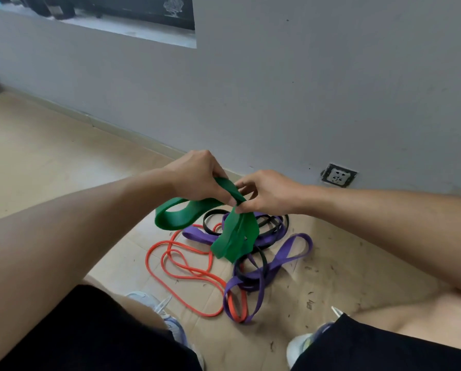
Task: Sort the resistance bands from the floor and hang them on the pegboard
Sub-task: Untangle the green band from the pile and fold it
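- Nearest: black shorts [95,338] and pale shoes [301,346] at bottom of view, crouched over flattened cardboard [344,266] strewn with small dark debris.
- On cardboard, tangled pile: orange band [170,274], purple band [288,253], black band [264,261], interlaced, purple crossing orange at near end.
- Above pile: green band [237,236], wide and flat, lifted clear, folded into hanging loops.
- Left hand [197,178] closed on upper fold of green band; right hand [267,191] pinching same band just beside, fingertips nearly touching.
- Judged step: gathering green band into neat loops before hanging. Advisable: keep flat faces aligned, remove twist at pinch, hold lower loops off pile to avoid snagging black band.
- Beyond: tan floor [36,145], grey scuffed wall [304,89], wall socket [338,175] low at right, dark recess [133,12] upper left.
- Pegboard not in view.
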Action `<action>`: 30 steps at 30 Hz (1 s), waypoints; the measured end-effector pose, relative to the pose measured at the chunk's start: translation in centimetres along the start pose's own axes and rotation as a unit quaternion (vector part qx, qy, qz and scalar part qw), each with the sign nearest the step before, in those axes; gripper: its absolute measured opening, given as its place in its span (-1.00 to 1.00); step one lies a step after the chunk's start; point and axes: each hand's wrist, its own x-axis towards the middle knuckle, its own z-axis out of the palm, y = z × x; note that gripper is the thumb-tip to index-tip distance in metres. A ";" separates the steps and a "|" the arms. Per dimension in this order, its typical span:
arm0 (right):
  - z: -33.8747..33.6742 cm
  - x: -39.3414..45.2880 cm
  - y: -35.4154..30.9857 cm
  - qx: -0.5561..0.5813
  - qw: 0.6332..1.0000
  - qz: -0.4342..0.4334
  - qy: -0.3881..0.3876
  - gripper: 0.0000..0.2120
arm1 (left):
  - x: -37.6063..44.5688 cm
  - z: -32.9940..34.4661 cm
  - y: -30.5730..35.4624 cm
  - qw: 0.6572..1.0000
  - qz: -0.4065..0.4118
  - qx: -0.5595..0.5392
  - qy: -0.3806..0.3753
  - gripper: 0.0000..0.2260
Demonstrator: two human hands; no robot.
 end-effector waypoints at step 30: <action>-2.7 0.1 -1.1 -0.112 0.990 -0.020 0.077 -0.84 | -0.1 1.3 0.9 0.980 -0.077 -0.165 -0.077 -0.41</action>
